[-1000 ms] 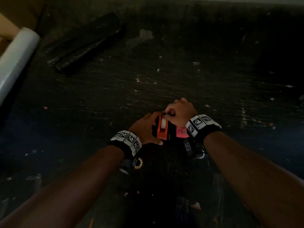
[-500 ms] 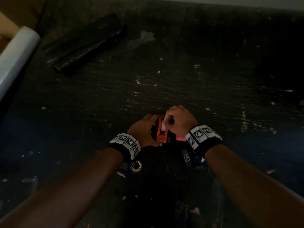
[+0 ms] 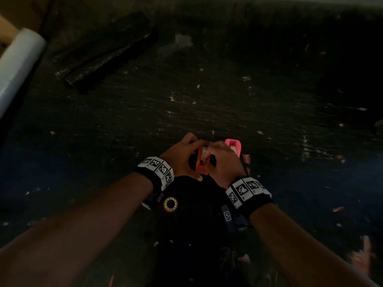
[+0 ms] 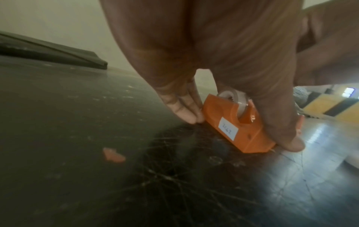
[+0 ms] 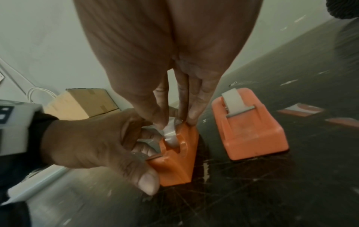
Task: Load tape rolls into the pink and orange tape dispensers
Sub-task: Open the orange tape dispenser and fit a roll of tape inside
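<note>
- Your left hand (image 5: 93, 147) grips the orange tape dispenser (image 4: 239, 127), thumb at its near end, fingers along the far side.
- Your right hand (image 3: 222, 162) pinches the tape roll (image 5: 170, 135) seated in that dispenser's slot, thumb and fingers closed on the tape.
- Dispenser stands on the dark scratched bench (image 3: 228, 104), near its front edge.
- Pink tape dispenser (image 5: 250, 126) stands just beside it on your right, already holding a roll, untouched.
- White roll (image 3: 18, 65) and black folded sheet (image 3: 107, 50) lie far left.

Glossy plastic orange dispenser (image 5: 174, 161) — scratched, seemingly matt table (image 4: 77, 169).
</note>
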